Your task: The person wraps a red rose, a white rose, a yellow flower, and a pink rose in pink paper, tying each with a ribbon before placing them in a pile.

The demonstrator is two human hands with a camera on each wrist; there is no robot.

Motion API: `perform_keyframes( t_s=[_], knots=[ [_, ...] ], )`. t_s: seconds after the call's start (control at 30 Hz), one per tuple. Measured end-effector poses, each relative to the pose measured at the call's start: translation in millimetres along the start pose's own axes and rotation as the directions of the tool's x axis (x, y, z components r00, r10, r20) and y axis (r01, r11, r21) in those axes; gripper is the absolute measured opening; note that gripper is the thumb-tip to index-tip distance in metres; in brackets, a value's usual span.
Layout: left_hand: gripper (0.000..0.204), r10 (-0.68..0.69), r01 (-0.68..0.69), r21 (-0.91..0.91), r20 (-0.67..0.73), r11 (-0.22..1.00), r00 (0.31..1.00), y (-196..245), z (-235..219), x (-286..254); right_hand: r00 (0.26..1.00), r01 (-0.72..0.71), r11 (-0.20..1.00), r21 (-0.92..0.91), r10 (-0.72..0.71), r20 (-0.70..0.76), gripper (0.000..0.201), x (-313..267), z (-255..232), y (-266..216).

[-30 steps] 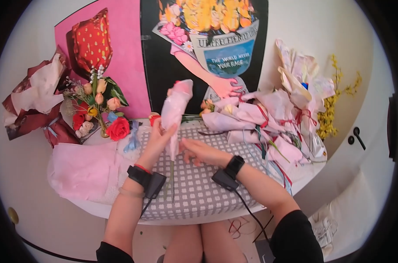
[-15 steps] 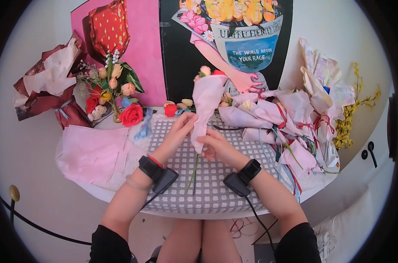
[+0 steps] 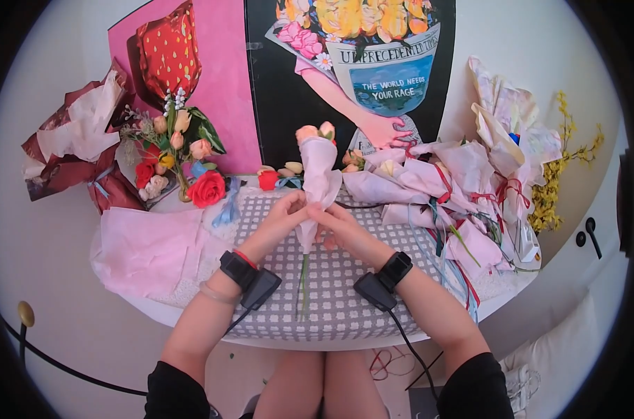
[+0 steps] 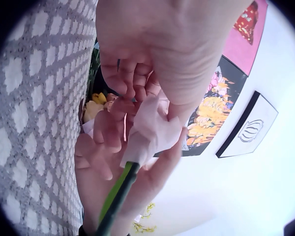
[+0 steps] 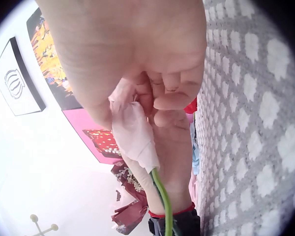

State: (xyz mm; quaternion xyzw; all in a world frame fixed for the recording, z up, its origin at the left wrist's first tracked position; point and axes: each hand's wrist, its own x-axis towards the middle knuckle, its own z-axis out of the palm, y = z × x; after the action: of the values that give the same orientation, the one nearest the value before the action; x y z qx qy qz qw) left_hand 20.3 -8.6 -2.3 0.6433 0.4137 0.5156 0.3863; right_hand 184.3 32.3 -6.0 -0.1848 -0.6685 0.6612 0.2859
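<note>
A small bouquet in pale pink paper [image 3: 320, 164] stands upright between both hands in the head view, peach blooms [image 3: 307, 133] at its top and green stems [image 3: 304, 279] hanging below. My left hand [image 3: 286, 215] pinches the paper's narrow part from the left. From the right, my right hand [image 3: 346, 227] pinches the same part, thumbs close together. Both wrist views show the gathered paper [image 4: 151, 130] [image 5: 133, 135] between thumbs and curled fingers, with the stem [image 4: 119, 196] [image 5: 162, 196] coming out underneath.
Pink paper sheets [image 3: 146, 248] lie at the table's left, beside loose flowers [image 3: 207, 189] and a dark red wrapped bouquet [image 3: 79, 146]. Several pink-wrapped bouquets [image 3: 429, 178] with ribbons pile up at the right. A checked cloth [image 3: 345, 300] covers the middle; paintings [image 3: 394, 77] stand behind.
My right hand has come from beside the bouquet to grip its paper. My left hand has moved to the paper's narrow part. The bouquet has turned, its peach blooms now showing.
</note>
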Motion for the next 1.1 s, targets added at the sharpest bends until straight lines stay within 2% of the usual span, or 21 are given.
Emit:
perform_keyframes(
  t_s=[0.07,0.1,0.17,0.27,0.3,0.37,0.5,0.67,0.7,0.77,0.83,0.9,1.03,1.07,1.1],
  knots=[
    [0.018,-0.021,0.019,-0.137,-0.016,0.99,1.0,3.4,5.5,-0.3,1.0,-0.008,1.0,0.027,0.008,-0.004,0.04,0.6,-0.1,-0.5],
    [0.018,-0.021,0.018,-0.138,-0.014,0.99,1.0,0.5,3.5,0.5,1.0,-0.019,0.998,0.055,0.019,-0.006,0.037,0.5,-0.3,-0.7],
    [0.023,-0.091,0.091,-0.227,0.012,0.97,0.996,-7.8,-3.5,1.8,1.0,-0.015,0.997,0.074,0.017,-0.019,0.035,0.6,-0.8,-1.1],
    [0.029,-0.141,0.137,-0.23,0.001,0.963,0.99,-10.9,-5.2,2.7,0.999,0.021,0.994,0.104,-0.018,-0.032,0.031,2.6,-2.8,0.9],
    [0.029,-0.141,0.137,-0.231,0.0,0.963,0.99,-9.4,-4.2,1.8,0.998,0.054,0.992,0.115,-0.05,-0.036,0.028,3.0,-4.1,1.3],
    [0.033,-0.115,0.124,-0.364,0.044,0.923,0.992,-1.6,0.5,-0.8,0.998,0.048,0.992,0.116,-0.042,-0.049,0.026,3.8,-6.4,-0.6],
    [0.036,-0.117,0.144,-0.463,0.086,0.875,0.989,-9.2,-1.6,1.1,0.997,0.048,0.989,0.139,-0.039,-0.072,0.021,3.1,-6.4,-1.7],
    [0.043,-0.204,0.162,-0.518,-0.024,0.84,0.979,0.6,1.9,-2.1,0.998,0.019,0.991,0.132,-0.01,-0.069,0.022,4.4,-7.0,1.9],
    [0.043,-0.205,0.163,-0.518,-0.025,0.84,0.979,-0.3,0.9,-0.8,0.997,0.029,0.99,0.137,-0.019,-0.071,0.023,4.9,-7.5,3.1],
    [0.044,-0.147,0.103,-0.635,-0.016,0.766,0.989,-4.5,-1.7,3.0,0.997,0.031,0.993,0.114,-0.022,-0.077,0.024,5.4,-8.3,3.9],
    [0.044,-0.162,0.119,-0.606,-0.017,0.787,0.987,-7.9,-3.5,3.2,0.996,0.034,0.995,0.09,-0.026,-0.085,0.025,6.1,-10.4,5.5],
    [0.043,-0.177,0.134,-0.575,-0.019,0.807,0.984,-8.1,-4.3,2.8,0.999,0.016,0.976,0.219,-0.005,-0.047,0.032,7.1,-13.9,8.5],
    [0.043,-0.144,0.115,-0.403,-0.042,0.908,0.989,-6.5,-1.9,1.1,1.0,-0.012,0.97,0.242,0.017,-0.017,0.042,4.3,-10.9,7.3],
    [0.044,-0.144,0.114,-0.326,-0.07,0.938,0.987,-6.7,-0.6,0.5,0.998,0.026,0.999,0.028,-0.025,-0.049,0.046,-0.2,-3.9,-0.1],
    [0.044,-0.144,0.114,-0.326,-0.07,0.938,0.987,-5.5,0.8,-0.2,0.995,0.058,0.981,-0.187,-0.073,-0.071,0.052,-2.5,0.5,-3.7]
  ],
)
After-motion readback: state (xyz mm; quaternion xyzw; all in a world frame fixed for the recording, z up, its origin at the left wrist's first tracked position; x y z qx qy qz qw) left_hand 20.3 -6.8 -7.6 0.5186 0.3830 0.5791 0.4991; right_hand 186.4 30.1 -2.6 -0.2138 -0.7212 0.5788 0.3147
